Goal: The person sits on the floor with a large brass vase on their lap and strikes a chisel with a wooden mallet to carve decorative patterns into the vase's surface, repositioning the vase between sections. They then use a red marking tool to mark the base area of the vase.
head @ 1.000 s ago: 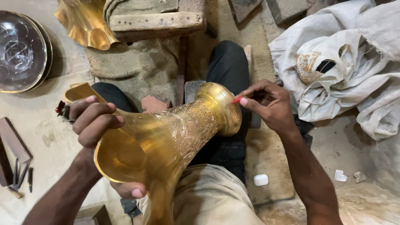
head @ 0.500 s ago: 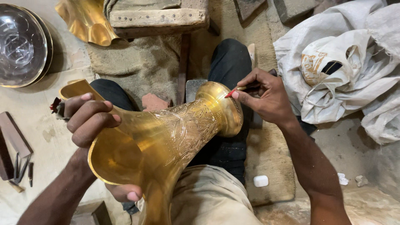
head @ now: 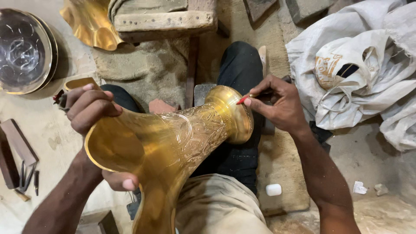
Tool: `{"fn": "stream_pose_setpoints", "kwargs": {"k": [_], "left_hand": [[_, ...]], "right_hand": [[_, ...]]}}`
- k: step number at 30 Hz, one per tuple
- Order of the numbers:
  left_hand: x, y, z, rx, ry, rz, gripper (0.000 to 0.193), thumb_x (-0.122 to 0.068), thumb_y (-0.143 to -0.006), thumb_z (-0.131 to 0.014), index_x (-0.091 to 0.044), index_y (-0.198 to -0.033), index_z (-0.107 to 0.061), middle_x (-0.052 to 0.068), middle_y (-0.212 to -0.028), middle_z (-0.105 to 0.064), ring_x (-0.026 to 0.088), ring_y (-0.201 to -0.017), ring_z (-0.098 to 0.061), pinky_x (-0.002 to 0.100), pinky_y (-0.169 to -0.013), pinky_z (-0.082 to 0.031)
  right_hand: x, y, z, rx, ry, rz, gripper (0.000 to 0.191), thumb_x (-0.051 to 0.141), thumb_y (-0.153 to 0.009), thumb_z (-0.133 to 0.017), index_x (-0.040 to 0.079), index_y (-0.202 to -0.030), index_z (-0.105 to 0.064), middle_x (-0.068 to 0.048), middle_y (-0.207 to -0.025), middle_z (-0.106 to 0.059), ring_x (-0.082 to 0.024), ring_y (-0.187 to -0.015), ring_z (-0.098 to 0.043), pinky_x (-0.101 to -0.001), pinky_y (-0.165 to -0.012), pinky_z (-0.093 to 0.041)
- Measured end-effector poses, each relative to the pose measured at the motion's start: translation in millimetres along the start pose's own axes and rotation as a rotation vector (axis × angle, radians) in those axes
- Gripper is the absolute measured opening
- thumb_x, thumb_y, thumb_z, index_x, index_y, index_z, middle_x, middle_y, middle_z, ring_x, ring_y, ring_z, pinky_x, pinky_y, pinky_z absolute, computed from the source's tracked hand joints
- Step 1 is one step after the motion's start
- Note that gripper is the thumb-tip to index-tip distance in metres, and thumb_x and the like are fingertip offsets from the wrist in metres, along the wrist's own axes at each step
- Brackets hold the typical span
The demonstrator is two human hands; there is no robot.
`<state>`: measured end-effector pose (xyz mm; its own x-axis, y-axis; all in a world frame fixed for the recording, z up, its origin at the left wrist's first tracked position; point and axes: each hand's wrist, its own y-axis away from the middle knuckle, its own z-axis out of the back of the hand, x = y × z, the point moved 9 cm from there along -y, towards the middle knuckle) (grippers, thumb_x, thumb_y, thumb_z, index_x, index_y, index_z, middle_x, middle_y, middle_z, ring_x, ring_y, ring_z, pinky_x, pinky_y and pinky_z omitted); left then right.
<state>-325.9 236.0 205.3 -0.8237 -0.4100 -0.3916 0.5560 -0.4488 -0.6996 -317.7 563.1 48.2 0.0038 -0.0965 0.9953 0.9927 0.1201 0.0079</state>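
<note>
A large brass vase (head: 173, 143) with engraved patterns lies across my lap, its flared mouth toward me and its foot pointing away. My left hand (head: 89, 108) grips the rim of the flared mouth, fingers over the top and thumb underneath. My right hand (head: 277, 104) holds a thin red-tipped marking tool (head: 244, 99) whose tip touches the vase's foot rim. My dark trouser leg (head: 240, 69) stretches out beneath the vase.
A shiny round metal tray (head: 24, 52) lies at the far left. A brass scalloped piece (head: 89, 24) and a wooden block (head: 164, 19) sit at the top. White cloth sacks (head: 359, 69) are piled on the right. Small chisels (head: 26, 177) lie at lower left.
My right hand has shifted slightly down and toward the vase's foot, bringing the red-tipped tool onto its rim. My left hand keeps its grip and the vase stays nearly still.
</note>
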Motion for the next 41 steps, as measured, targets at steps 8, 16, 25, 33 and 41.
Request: {"fn": "stream_pose_setpoints", "kwargs": {"k": [8, 16, 25, 33, 41], "left_hand": [[20.5, 1.1, -3.3, -0.028, 0.048, 0.057, 0.097, -0.091, -0.075, -0.038, -0.002, -0.113, -0.049, 0.014, -0.096, -0.056, 0.034, -0.096, -0.054, 0.05, -0.104, -0.04], [33.8, -0.6, -7.0, 0.101, 0.067, 0.218, 0.091, -0.089, -0.072, -0.049, -0.01, -0.117, -0.051, 0.014, -0.101, -0.054, 0.029, -0.099, -0.051, 0.04, -0.097, -0.036], [53.9, 5.2, -12.0, 0.099, 0.15, 0.421, 0.091, -0.085, -0.085, -0.058, -0.005, -0.126, -0.045, 0.01, -0.113, -0.051, 0.021, -0.109, -0.045, 0.035, -0.105, -0.039], [47.6, -4.5, -15.2, 0.127, 0.144, 0.377, 0.09, -0.085, -0.085, -0.056, -0.004, -0.125, -0.045, 0.009, -0.115, -0.05, 0.02, -0.111, -0.045, 0.032, -0.105, -0.04], [92.2, 4.0, -8.6, -0.017, 0.41, 0.533, 0.076, -0.063, -0.08, -0.065, -0.004, -0.125, -0.05, 0.008, -0.116, -0.05, 0.018, -0.106, -0.046, 0.029, -0.098, -0.04]], "right_hand": [[-4.4, 3.2, 3.0, -0.06, -0.059, -0.012, 0.02, 0.006, -0.091, -0.08, 0.001, -0.101, -0.064, -0.008, -0.099, -0.073, -0.01, -0.094, -0.073, -0.0239, -0.084, -0.063], [-8.4, -6.7, 5.5, -0.035, -0.061, -0.04, 0.02, 0.006, -0.093, -0.08, 0.001, -0.102, -0.063, -0.006, -0.098, -0.072, -0.007, -0.093, -0.071, -0.0226, -0.083, -0.061], [-9.5, 18.2, 14.8, -0.12, -0.103, -0.011, 0.017, 0.005, -0.093, -0.08, 0.001, -0.101, -0.065, -0.007, -0.099, -0.074, -0.007, -0.092, -0.071, -0.0213, -0.082, -0.059], [-11.4, -2.0, 16.3, -0.084, -0.006, -0.024, 0.019, 0.005, -0.093, -0.082, 0.003, -0.1, -0.065, -0.004, -0.095, -0.07, -0.006, -0.089, -0.067, -0.0207, -0.08, -0.059], [-18.9, 18.4, 17.4, -0.142, -0.116, -0.054, 0.017, 0.003, -0.094, -0.079, 0.0, -0.101, -0.064, -0.007, -0.096, -0.071, -0.008, -0.091, -0.069, -0.022, -0.082, -0.058]]}}
